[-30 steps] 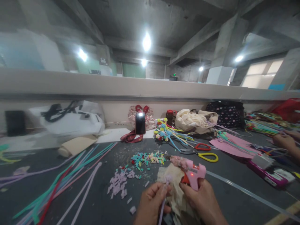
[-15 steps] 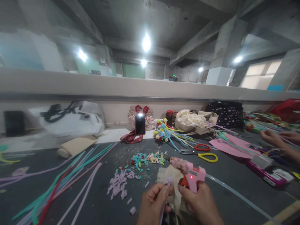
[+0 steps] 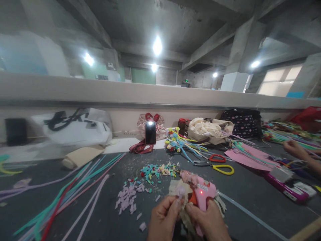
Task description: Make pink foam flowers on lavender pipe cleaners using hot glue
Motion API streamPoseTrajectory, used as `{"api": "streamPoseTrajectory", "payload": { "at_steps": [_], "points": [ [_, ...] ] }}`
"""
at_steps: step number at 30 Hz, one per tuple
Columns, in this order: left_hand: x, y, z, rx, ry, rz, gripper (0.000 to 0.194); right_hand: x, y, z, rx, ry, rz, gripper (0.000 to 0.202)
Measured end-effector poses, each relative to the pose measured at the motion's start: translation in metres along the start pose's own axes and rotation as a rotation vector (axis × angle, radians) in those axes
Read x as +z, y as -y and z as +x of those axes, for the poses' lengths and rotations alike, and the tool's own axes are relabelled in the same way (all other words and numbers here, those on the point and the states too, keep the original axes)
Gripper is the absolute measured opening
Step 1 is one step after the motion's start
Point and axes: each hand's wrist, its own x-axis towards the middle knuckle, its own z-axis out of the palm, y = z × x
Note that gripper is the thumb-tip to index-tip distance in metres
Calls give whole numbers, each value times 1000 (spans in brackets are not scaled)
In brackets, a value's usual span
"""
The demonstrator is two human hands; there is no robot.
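Observation:
My left hand [image 3: 164, 216] is closed in a pinch on a lilac fuzzy-stem flower [image 3: 181, 192], its small head showing above the fingertips. The stem runs down behind my fingers and is mostly hidden. My right hand [image 3: 209, 217] is wrapped round the handle of a pink hot glue gun [image 3: 204, 190], with a red light lit on its side. The gun's nozzle points up and left, past the flower. A clear glue stick [image 3: 250, 214] trails from its back. A crumpled beige cloth [image 3: 175, 186] lies beneath both hands.
Cut lilac pieces [image 3: 127, 197] and mixed coloured bits [image 3: 157, 171] lie left of the hands. Long fuzzy stems [image 3: 67, 187] spread further left. Scissors [image 3: 218, 164], a flower bunch [image 3: 179, 140] and a phone [image 3: 150, 132] stand beyond. A co-worker's hands [image 3: 297, 150] are at right.
My right hand has brought the glue gun slightly left and lower, nearer the lilac flower. More of the flower head shows above my left fingers. The co-worker's hand has shifted slightly right.

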Motion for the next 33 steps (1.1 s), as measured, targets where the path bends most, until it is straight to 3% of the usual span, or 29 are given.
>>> {"api": "streamPoseTrajectory", "payload": {
  "at_steps": [6, 15, 18, 21, 24, 27, 33],
  "points": [
    [0, 5, 0, 152, -3, 145, 36, 0, -13, 11, 64, -1, 80, 22],
    [-2, 14, 0, 291, 11, 264, 34, 10, -27, 11, 18, 54, 248, 17],
    [-3, 9, 1, 310, 4, 275, 34, 2, -21, 13, -14, -15, 157, 15],
    [-6, 2, 2, 312, -30, 286, 33, -22, -14, 21, -63, -162, -69, 15],
    [-9, -2, 5, 271, -57, 301, 33, -56, -10, 38, -206, -274, -339, 20],
    [-10, -4, 6, 136, -66, 243, 37, -85, -12, 58, -331, -316, -512, 23],
    [-11, -11, 4, -146, -49, 50, 35, -103, -19, 77, -306, -304, -525, 23]
  ]
}}
